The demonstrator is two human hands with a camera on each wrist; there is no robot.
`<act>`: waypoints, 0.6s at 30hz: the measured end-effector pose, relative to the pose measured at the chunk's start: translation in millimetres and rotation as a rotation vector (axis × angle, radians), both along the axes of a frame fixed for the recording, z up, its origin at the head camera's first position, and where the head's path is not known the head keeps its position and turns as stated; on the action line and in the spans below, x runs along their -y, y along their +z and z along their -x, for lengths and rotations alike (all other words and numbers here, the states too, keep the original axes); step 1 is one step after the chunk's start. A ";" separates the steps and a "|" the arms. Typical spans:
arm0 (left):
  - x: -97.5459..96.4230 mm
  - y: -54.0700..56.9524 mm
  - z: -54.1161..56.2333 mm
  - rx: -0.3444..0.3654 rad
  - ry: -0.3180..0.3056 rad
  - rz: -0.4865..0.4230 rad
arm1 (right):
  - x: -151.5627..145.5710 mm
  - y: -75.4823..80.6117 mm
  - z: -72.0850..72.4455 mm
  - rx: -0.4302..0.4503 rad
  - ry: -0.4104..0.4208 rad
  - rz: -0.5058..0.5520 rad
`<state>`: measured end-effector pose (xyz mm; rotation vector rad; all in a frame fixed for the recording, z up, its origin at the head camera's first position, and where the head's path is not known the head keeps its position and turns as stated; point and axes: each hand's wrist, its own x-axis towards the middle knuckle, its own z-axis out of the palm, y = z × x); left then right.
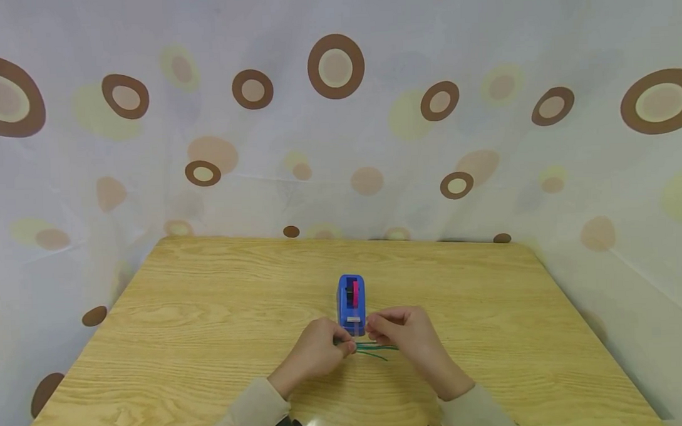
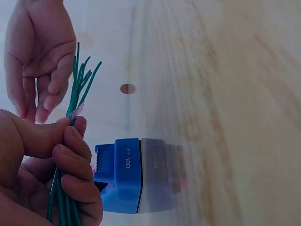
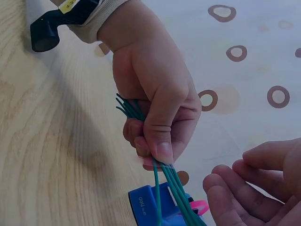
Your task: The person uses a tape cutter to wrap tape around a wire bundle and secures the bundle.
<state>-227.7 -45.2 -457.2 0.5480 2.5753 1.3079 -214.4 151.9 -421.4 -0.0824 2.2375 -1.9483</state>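
My left hand [image 1: 320, 351] grips a bundle of thin green strands [image 2: 75, 92] between thumb and curled fingers. The strands look like coated wire, and their loose ends fan out on both sides of the fist. A small piece of clear tape [image 2: 76, 111] sits on the bundle right at the thumb tip. Across from it, my right hand [image 1: 410, 336] has nothing in its loosely bent fingers, which are apart from the strands in both wrist views. Just beyond both hands stands a blue tape dispenser [image 1: 344, 310] with a pink-cored roll [image 1: 356, 294].
The dispenser stands on a light wood-grain table [image 1: 219, 286]. A pale curtain [image 1: 293, 133] with brown and beige oval spots hangs behind the table and along its sides. Black wrist cameras [image 3: 45, 37] sit by the beige sleeves [image 1: 252, 410].
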 end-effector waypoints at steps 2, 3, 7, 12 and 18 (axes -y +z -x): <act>0.2 1.1 -0.1 -0.002 -0.002 0.001 | -1.1 1.4 4.1 -0.013 0.010 -0.017; 0.3 1.6 -0.2 -0.001 -0.003 0.002 | -1.4 1.9 6.1 -0.022 0.015 -0.029; 0.5 2.2 0.3 -0.007 -0.008 0.006 | -2.3 1.5 13.5 -0.045 0.049 -0.066; 0.4 1.3 0.8 -0.001 -0.006 0.005 | -3.1 -2.9 17.1 -0.045 0.130 -0.111; 0.8 1.9 0.7 -0.011 -0.013 0.000 | -4.9 -9.4 18.5 -0.047 0.199 -0.138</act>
